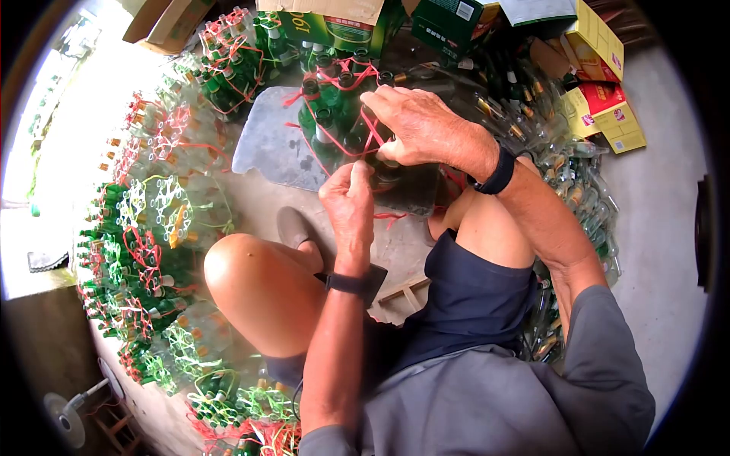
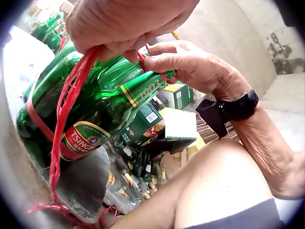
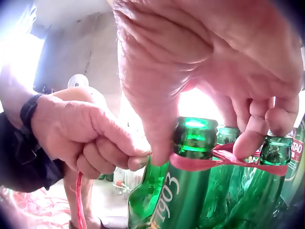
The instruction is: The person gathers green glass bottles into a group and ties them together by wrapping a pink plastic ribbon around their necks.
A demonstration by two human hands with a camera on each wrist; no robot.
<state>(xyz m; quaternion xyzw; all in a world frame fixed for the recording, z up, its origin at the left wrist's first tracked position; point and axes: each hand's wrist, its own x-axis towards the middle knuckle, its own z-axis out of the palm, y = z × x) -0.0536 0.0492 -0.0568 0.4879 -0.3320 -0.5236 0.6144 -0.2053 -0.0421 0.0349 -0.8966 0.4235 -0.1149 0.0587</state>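
Several green glass beer bottles (image 1: 323, 121) stand bundled together, with red plastic twine (image 3: 195, 163) looped around their necks. My left hand (image 1: 350, 201) grips the twine close to the bundle on the near side, and a loose length of twine (image 2: 66, 114) hangs from it in the left wrist view. Over the bottle tops, my right hand (image 1: 426, 125) has its fingers curled onto the twine between the necks. Its thumb comes down beside the nearest neck, right by the left hand's fingertips in the right wrist view. The bundle rests on a grey slab (image 1: 266, 144).
Many bundled bottles (image 1: 144, 251) crowd the left side. Loose bottles (image 1: 578, 197) lie piled on the right. Cardboard boxes (image 1: 342, 23) stand behind the bundle, and yellow boxes (image 1: 608, 114) lie at the far right. A fan (image 1: 65, 418) stands at lower left.
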